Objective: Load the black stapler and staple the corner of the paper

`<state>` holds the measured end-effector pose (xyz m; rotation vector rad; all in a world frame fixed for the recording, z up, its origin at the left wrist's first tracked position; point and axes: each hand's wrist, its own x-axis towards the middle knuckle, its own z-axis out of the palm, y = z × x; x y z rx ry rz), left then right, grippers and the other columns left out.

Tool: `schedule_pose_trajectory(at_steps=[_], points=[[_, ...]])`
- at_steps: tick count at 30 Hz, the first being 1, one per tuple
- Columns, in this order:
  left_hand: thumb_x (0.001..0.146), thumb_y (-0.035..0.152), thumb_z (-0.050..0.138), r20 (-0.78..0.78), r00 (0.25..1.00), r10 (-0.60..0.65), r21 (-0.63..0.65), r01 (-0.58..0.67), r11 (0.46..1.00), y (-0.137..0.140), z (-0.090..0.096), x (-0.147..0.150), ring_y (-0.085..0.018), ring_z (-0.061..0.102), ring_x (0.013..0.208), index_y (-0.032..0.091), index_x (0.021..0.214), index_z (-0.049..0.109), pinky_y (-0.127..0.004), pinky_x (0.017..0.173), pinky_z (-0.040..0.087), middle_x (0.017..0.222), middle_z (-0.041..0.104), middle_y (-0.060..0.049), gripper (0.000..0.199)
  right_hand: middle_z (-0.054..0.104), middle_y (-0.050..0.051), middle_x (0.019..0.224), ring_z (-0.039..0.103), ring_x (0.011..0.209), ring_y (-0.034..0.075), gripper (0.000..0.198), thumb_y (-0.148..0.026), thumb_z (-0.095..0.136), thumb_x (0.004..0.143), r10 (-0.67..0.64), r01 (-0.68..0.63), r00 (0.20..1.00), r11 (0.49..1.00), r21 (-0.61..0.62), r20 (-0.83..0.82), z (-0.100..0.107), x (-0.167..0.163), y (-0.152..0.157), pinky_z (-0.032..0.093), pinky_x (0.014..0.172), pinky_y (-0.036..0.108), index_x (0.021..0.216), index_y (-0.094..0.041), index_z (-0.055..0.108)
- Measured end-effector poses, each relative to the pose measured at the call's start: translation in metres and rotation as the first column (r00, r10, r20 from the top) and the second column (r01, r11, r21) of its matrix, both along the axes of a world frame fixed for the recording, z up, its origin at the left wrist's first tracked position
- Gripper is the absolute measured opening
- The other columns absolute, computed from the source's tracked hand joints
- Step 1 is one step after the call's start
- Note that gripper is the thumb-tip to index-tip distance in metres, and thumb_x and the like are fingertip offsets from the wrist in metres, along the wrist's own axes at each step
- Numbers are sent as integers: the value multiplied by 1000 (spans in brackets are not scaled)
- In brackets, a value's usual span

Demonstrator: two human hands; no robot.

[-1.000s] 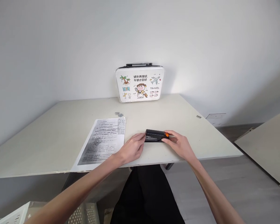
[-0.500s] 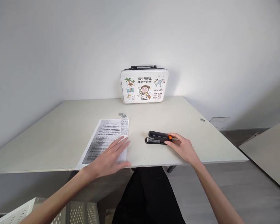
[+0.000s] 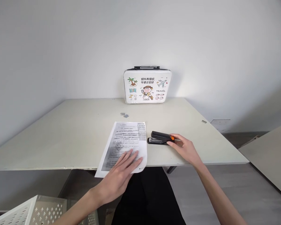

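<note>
A printed sheet of paper (image 3: 121, 137) lies near the front of the table, its lower edge hanging over the table's edge. My left hand (image 3: 121, 172) holds it at the lower right, fingers on top and the thumb hidden beneath. Just right of the sheet, a black stapler (image 3: 160, 137) with an orange part at its back end rests on the table, its top arm raised from the base at the front. My right hand (image 3: 184, 148) pinches the back end of the stapler. The stapler's front points left, close to the paper's right edge.
Two small strips of staples (image 3: 125, 115) lie beyond the paper, and another strip (image 3: 204, 121) is near the table's right edge. A white case (image 3: 148, 86) with cartoon prints stands against the wall. Below at left is a white perforated basket (image 3: 48, 209).
The paper has slid right and toward me with my left hand, and its edge is now near the stapler. My left thumb has gone under the sheet. My right hand keeps the stapler almost still.
</note>
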<state>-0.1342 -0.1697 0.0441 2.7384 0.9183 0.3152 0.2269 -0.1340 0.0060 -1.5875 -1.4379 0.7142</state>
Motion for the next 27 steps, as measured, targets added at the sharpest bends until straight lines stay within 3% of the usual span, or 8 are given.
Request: schedule_pose_trajectory(at_steps=[9, 13, 15, 19, 23, 27], points=[[105, 8, 41, 15, 999, -33, -56, 34, 998, -10, -5, 24, -32, 8, 162, 39, 170, 16, -61, 130, 27, 176, 11, -1, 76, 75, 6, 125, 75, 107, 30, 48, -60, 74, 86, -7, 8, 1000, 1000, -23, 26, 3, -1, -2, 57, 98, 45, 121, -29, 72], [105, 46, 60, 8, 999, -52, -147, 53, 988, -3, -1, 28, -37, 8, 162, 39, 169, 22, -64, 126, 34, 176, 12, -3, 75, 73, 8, 133, 74, 106, 28, 48, -64, 66, 92, 27, -26, 999, 998, -50, 26, 14, 1, 0, 57, 93, 41, 125, -29, 70], [99, 61, 64, 41, 998, -37, -167, 43, 985, 15, 4, 28, -37, 13, 162, 39, 168, 27, -63, 125, 37, 175, 19, -4, 82, 72, 9, 134, 73, 105, 28, 50, -67, 58, 96, 4, -1, 997, 999, -37, 72, 25, -2, 6, 57, 89, 40, 124, -28, 71], [105, 55, 57, 111, 993, 50, -100, -39, 994, 78, 7, 34, -32, 17, 163, 33, 164, 40, -59, 129, 29, 172, 33, -4, 65, 76, 11, 121, 69, 110, 30, 58, -70, 34, 104, 42, -38, 969, 999, -19, 244, 49, -21, 33, 53, 91, 41, 110, -26, 72], [103, 67, 51, 10, 1000, -26, -100, 27, 995, 130, -3, 51, -35, 8, 163, 27, 167, 33, -61, 132, 14, 175, 24, -7, 77, 75, 14, 110, 68, 110, 34, 66, -71, 22, 106, 156, -133, 912, 987, -86, 380, 61, -50, 70, 50, 94, 47, 92, -26, 68], [104, 72, 40, -32, 997, -66, -108, 62, 992, 138, -17, 71, -36, -1, 163, 25, 170, 25, -62, 131, 5, 177, 15, -6, 81, 76, 15, 110, 69, 108, 36, 70, -74, 18, 104, 227, -169, 889, 970, -176, 397, 63, -70, 91, 49, 93, 47, 89, -25, 65]])
